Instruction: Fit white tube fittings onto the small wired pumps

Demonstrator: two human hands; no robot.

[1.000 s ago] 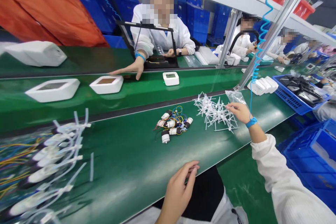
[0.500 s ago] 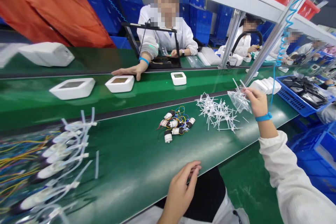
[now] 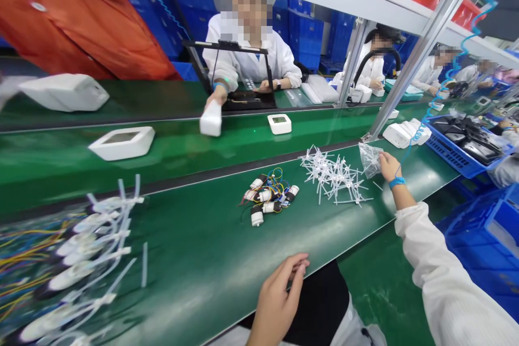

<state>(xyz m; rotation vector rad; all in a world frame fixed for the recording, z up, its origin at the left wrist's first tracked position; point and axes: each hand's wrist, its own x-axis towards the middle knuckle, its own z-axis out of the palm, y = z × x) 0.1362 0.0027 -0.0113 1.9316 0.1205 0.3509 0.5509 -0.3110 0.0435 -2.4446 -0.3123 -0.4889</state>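
Across frame centre, green bench (image 3: pixel 211 248) ran edge to edge. Right of centre lay heap of white plastic ties (image 3: pixel 334 178); just left, cluster of small wired motors (image 3: pixel 267 200). At heap's right edge, right hand (image 3: pixel 388 166) pinched clear plastic bag (image 3: pixel 370 159), fingers closed on film. Bag looked light, limp, slippery: best taken at gathered mouth. Bottom centre, left hand (image 3: pixel 279 294) rested at bench edge, fingers loosely curled, gripping nothing.

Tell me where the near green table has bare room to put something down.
Bare table lies between the left hand, the motors and the tubing at far left. It is crowded from the motors through the white ties to the bag at the right hand.
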